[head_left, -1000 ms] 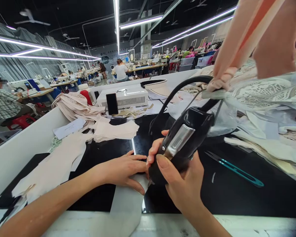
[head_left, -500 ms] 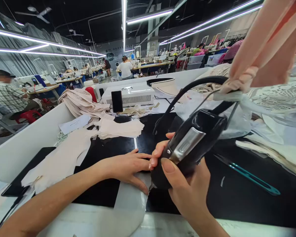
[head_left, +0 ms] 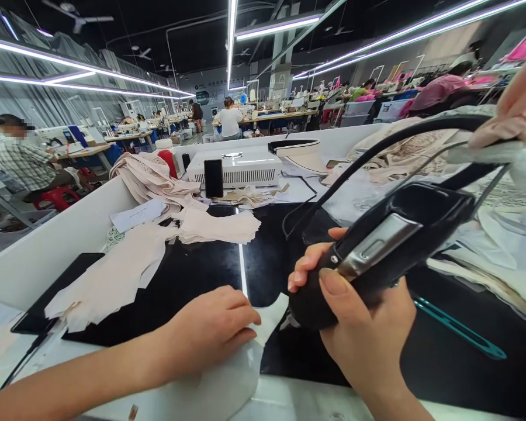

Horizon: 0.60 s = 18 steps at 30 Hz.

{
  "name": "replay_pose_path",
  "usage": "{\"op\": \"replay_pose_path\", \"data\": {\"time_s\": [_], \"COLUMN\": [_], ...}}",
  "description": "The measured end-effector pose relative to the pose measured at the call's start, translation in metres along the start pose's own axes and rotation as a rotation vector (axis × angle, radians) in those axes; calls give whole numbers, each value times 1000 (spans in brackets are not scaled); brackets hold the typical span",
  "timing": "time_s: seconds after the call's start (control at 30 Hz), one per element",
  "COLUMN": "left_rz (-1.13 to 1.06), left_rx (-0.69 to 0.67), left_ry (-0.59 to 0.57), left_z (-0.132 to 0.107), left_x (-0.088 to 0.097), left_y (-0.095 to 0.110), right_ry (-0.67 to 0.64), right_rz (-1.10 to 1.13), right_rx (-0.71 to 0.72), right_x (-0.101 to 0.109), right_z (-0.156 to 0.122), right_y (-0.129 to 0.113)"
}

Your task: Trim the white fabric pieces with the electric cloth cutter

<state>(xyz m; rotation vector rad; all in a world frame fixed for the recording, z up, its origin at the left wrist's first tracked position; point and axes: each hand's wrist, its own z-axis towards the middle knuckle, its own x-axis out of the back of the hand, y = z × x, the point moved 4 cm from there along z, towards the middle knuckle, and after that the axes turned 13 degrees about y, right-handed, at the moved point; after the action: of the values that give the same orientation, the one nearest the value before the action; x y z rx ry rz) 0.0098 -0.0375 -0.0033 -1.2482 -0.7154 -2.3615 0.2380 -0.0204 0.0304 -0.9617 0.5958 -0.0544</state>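
Observation:
My right hand [head_left: 368,318] is wrapped round a black corded hand-held power tool [head_left: 390,245] with a silver metal lever along its upper side. The thumb presses near the lever's lower end, and the tool's nose slants down to the left. My left hand [head_left: 219,327] is closed over a thin, pale, translucent fabric piece [head_left: 228,380], fingers and thumb drawn together at its upper part. The fabric lies partly over the front edge of a black mat [head_left: 193,280]. Right of the tool's nose, the tip itself is hard to make out.
Stacked pale pink cut pieces [head_left: 114,269] lie at left, beside a paper slip [head_left: 138,215]. Behind stand a phone [head_left: 213,178] and a white vented box [head_left: 254,166]. A teal tool [head_left: 460,330] rests on the mat at right. Lace fabric [head_left: 403,143] is heaped beyond the cord.
My right hand has moved the tool right, away from my left hand. My left fingers, spread out before, are now drawn in on the fabric. The view has shifted slightly.

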Motion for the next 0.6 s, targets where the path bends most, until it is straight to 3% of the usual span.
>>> {"op": "replay_pose_path", "data": {"time_s": [0.2, 0.33, 0.6], "left_rz": [135, 154, 175], "left_rx": [-143, -153, -153], "left_ry": [56, 42, -1], "left_z": [-15, -16, -16], "left_x": [-16, -20, -25], "left_y": [23, 24, 29], "right_ry": [17, 77, 23], "right_rz": [19, 38, 1], "right_rx": [-21, -31, 17], "right_x": [-2, -8, -5], "right_z": [0, -4, -6], "right_y": [-2, -4, -4]}}
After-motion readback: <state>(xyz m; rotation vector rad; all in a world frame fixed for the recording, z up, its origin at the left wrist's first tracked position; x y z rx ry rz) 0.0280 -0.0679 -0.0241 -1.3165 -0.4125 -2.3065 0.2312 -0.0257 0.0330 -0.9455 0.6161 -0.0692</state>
